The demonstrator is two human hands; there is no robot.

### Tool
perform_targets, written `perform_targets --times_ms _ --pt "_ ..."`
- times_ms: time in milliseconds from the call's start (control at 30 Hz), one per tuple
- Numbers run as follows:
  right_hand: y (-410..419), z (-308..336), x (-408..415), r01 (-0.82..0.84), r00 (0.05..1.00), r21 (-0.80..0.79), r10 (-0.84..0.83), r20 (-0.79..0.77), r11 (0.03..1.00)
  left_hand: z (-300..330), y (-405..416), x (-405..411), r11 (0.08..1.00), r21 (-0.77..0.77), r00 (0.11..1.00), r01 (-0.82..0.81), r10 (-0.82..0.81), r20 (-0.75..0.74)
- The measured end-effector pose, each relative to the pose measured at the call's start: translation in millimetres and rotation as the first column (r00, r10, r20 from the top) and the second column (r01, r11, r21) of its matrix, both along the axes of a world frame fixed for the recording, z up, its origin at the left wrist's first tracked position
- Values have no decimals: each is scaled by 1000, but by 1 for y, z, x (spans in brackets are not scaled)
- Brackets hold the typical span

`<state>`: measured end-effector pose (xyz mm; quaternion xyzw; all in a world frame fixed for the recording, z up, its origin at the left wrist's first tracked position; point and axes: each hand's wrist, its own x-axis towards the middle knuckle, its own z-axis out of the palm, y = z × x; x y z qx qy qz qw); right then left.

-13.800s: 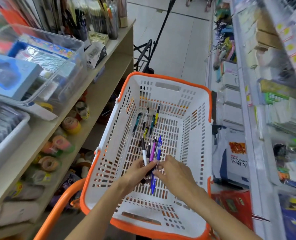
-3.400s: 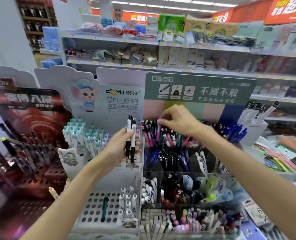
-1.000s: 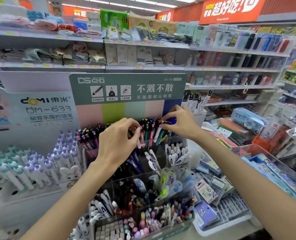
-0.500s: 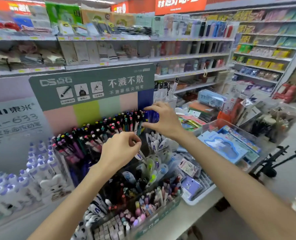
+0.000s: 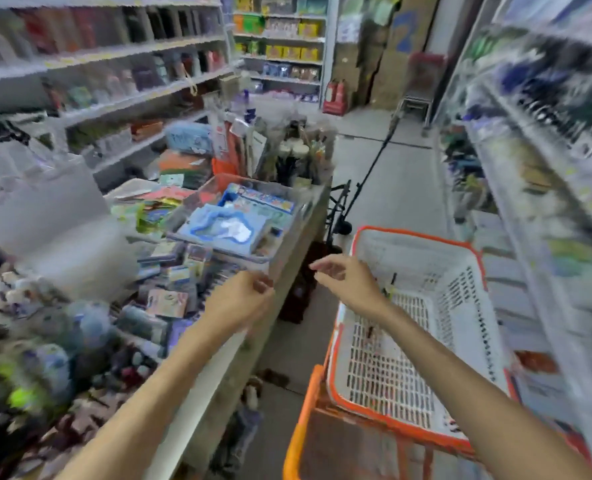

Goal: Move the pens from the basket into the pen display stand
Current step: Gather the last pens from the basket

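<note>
Basket (image 5: 460, 271) sits on an orange cart on the right side of the aisle, and that's where this trip is headed. Everything's smeared with motion blur, so take the fine detail loosely.

Right hand (image 5: 348, 280) hangs over the basket's near-left rim, fingers spread and relaxed, holding nothing. Left hand (image 5: 244, 296) is out over the front edge of the shelf counter (image 5: 214, 393), fingers loosely curled with the tips close together; I can't make out anything in it, though the blur means I wouldn't swear to it.

What matters for the next grab: the remaining pens (image 5: 389, 287) lie on the basket floor just beyond the right hand, toward the far end. Only a couple of dark and yellowish streaks show, so I can't count them. Their long axis looks like it runs roughly along the basket's length, away from the person. Right hand is clearly nearer; left has to cross the gap between counter and cart.

Compared with half a second back, the view has swung right: then both hands were up at the pen display stand, the right one at the pen tops, and now the stand is out of frame and the basket is in view. Basket also looks thinner than in the earliest shot.
</note>
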<state>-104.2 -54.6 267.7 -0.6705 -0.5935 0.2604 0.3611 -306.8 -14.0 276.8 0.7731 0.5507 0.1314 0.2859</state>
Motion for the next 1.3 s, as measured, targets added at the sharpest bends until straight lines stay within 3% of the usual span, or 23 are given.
perform_targets --times_ms 200,367,700,833,933,1000,1067,1200,1300 --pt "-28 -69 155 204 979 -196 -199 48 959 -82 18 168 967 -175 982 186 -176 70" --pt "-17 -130 233 277 961 -345 -256 107 897 -160 42 258 910 -385 985 158 -170 2" --pt "90 -278 315 271 958 -604 -270 95 750 -325 72 373 952 -289 896 105 -217 -387" --pt "122 -326 315 288 954 -625 -271 126 726 -355 76 382 942 -256 802 216 -321 -503" --pt "132 -341 315 337 941 -587 -241 237 736 -359 69 373 955 -258 898 146 -237 -371" --pt "136 -346 314 311 950 -594 -231 209 742 -360 69 369 961 -276 972 8 -73 -224" --pt "131 -345 316 245 969 -630 -201 142 737 -357 83 374 958 -249 985 -140 109 -135" --pt "116 -345 315 127 992 -757 -65 112 641 -355 115 397 867 -332 922 -371 303 -240" --pt "111 -351 300 206 977 -727 -97 189 655 -351 120 407 941 -265 932 -209 110 -346"
